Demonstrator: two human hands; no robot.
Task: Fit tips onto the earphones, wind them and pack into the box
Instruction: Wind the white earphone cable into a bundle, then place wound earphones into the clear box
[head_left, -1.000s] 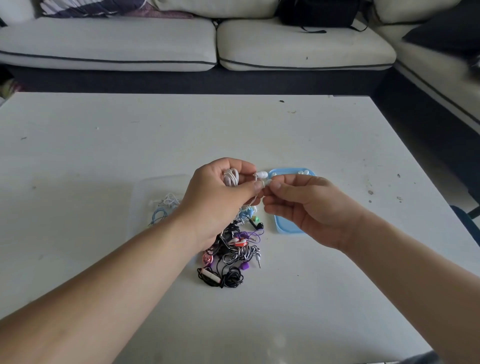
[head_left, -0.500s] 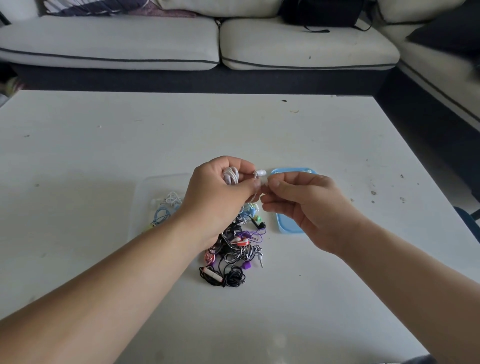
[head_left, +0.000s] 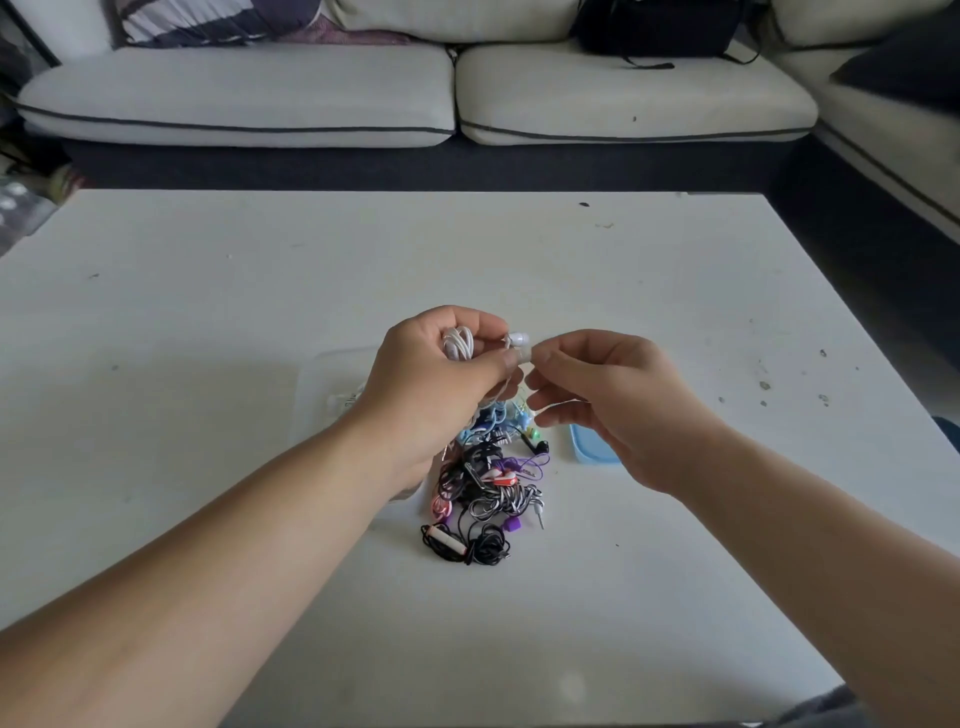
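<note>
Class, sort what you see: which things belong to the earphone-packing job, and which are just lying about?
Job: white earphones in left hand, earphone pile, clear box, blue lid.
Lying about: sofa, black bag.

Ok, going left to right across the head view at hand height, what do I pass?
Clear box → left hand → white earbud → right hand. The blue lid overlaps the right hand, so I leave it out.

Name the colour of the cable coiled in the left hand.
White; the cable shows best in head view.
</note>
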